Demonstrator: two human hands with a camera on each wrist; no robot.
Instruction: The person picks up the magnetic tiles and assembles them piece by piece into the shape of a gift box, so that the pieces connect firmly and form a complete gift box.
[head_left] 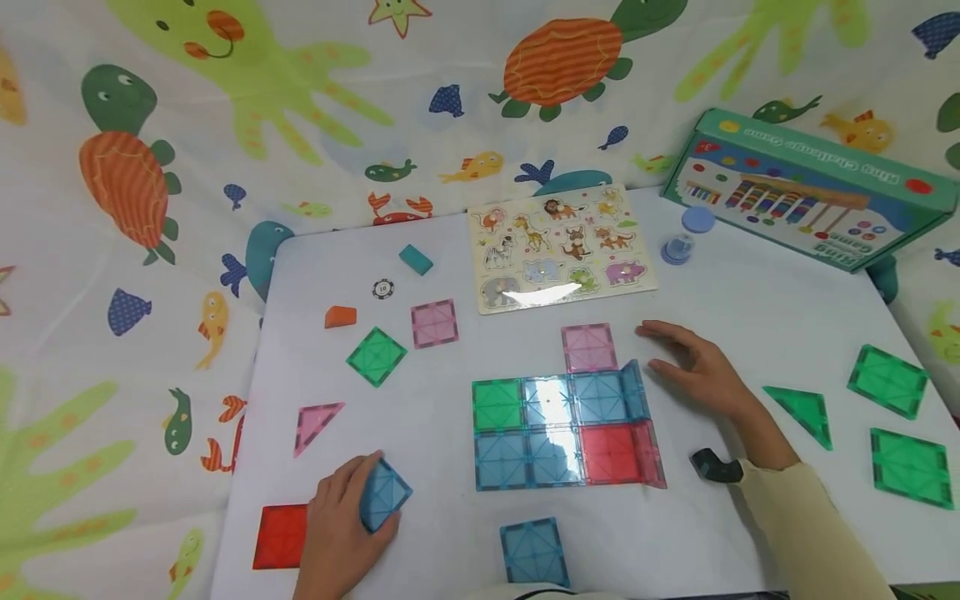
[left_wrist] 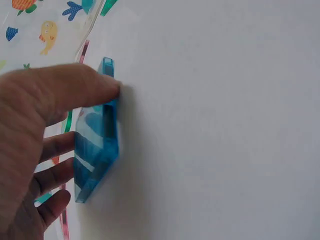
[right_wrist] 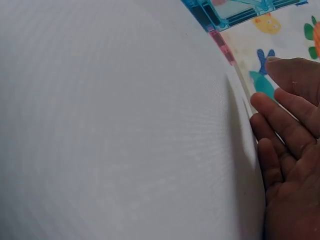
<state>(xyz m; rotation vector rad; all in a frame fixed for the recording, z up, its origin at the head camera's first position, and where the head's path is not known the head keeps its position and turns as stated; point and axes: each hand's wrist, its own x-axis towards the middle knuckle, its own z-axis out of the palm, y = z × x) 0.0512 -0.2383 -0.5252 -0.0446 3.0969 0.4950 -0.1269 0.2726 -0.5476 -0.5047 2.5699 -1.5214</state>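
My left hand (head_left: 339, 518) pinches a blue translucent magnetic tile (head_left: 386, 495) between thumb and fingers at the table's lower left. The left wrist view shows this tile tilted up on edge, the thumb (left_wrist: 95, 89) on its near edge. In the middle lies a flat block of joined square tiles: one green (head_left: 497, 405), one red (head_left: 611, 454) and several blue (head_left: 501, 461). A blue tile (head_left: 635, 390) and a red one (head_left: 651, 450) stand up along its right side. My right hand (head_left: 701, 375), fingers loosely extended, holds nothing just right of the standing blue tile.
Pink tiles (head_left: 434, 323) (head_left: 588, 347), a red tile (head_left: 279, 537), a blue tile (head_left: 534, 552) and green tiles (head_left: 888, 382) lie around. An animal puzzle board (head_left: 491, 254) and a green game box (head_left: 772, 200) sit at the back. A black object (head_left: 714, 466) is by the right sleeve.
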